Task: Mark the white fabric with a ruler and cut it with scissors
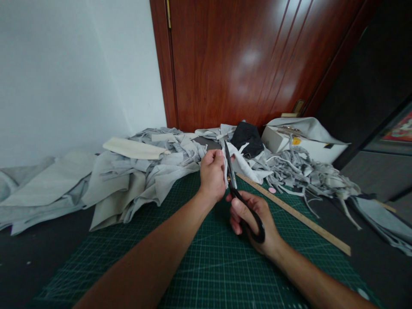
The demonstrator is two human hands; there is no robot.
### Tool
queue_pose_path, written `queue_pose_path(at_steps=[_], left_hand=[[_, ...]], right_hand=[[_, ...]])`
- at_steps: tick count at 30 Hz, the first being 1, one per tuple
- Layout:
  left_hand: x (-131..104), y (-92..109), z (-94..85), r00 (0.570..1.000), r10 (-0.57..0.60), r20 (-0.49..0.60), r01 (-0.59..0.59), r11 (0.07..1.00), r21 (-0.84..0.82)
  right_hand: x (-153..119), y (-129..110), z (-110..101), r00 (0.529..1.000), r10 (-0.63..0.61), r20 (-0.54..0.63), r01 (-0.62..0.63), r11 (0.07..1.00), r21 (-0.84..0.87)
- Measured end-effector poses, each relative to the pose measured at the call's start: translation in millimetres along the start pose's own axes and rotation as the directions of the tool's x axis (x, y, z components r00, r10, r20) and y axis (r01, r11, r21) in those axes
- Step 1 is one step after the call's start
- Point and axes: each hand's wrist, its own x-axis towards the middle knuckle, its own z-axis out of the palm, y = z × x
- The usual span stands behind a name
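Observation:
My right hand (251, 219) is closed round the black handles of a pair of scissors (229, 161), whose dark blades point up and away from me. Pinched in my left hand (213, 174) is a piece of pale grey fabric (225, 165), its edge lying along the scissor blades. The fingers of that hand partly hide the fabric, so I cannot tell how far the blades reach into it. Both hands are held above the green cutting mat (206, 266).
Grey and cream fabric scraps (174, 159) lie heaped along the wall and door (225, 64). A wooden ruler (296, 214) crosses the mat's right side. Behind it are tangled fabric strips (309, 167), a black cloth (247, 138), a white box (277, 139) and a pink disc (272, 190).

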Motion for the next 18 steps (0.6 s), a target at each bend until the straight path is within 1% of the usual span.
queue_pose_path(at_steps=[3, 7, 11, 18], left_hand=[[-2.0, 6.2, 2.5, 0.995, -0.079, 0.06, 0.091, 0.966, -0.241], [-1.9, 12.7, 2.2, 0.988, -0.135, 0.069, 0.152, 0.893, -0.425], [2.4, 17.7, -2.3, 0.986, -0.154, 0.07, 0.168, 0.865, -0.473], [10.4, 19.9, -8.0, 0.99, -0.134, 0.054, 0.143, 0.851, -0.505]], right_hand=[[-0.7, -0.6, -0.3, 1.0, -0.002, 0.017, 0.001, 1.0, 0.014], [-1.2, -1.7, 0.4, 0.999, -0.01, 0.033, 0.009, 1.0, 0.025], [-2.3, -2.5, 2.6, 0.999, 0.008, 0.054, -0.008, 1.0, 0.017], [-2.5, -5.1, 2.8, 0.996, 0.056, 0.064, -0.052, 0.997, -0.057]])
